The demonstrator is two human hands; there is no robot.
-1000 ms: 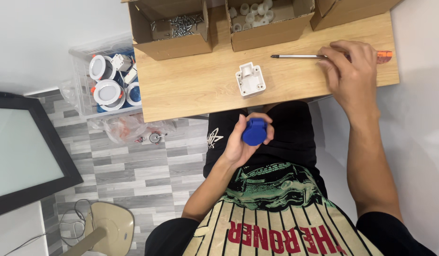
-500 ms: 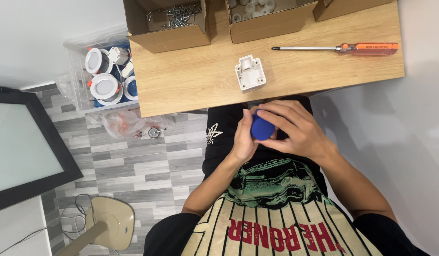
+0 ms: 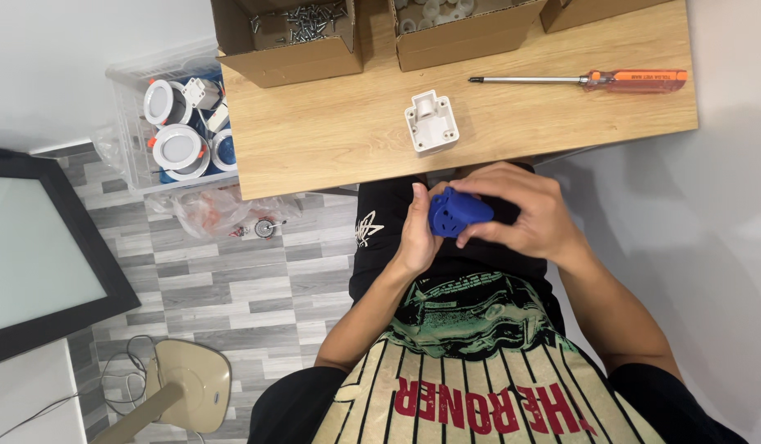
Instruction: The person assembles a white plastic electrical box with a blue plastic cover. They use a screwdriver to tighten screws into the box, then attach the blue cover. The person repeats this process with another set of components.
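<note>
A small blue plastic housing is held between both hands, just below the near edge of the wooden worktop and above the lap. The left hand is curled against its left side, thumb raised along it. The right hand is closed over its top and right side, fingertips pressed on the blue shell. Just beyond the hands, a white plastic mounting block is seen lying on the worktop. Farther off to the right, an orange-handled screwdriver is laid flat. Beyond and to the left, a cardboard box of screws is set, and a second cardboard box stands beside it. Well to the left, a clear bin of round white light fittings is seen on the floor.
</note>
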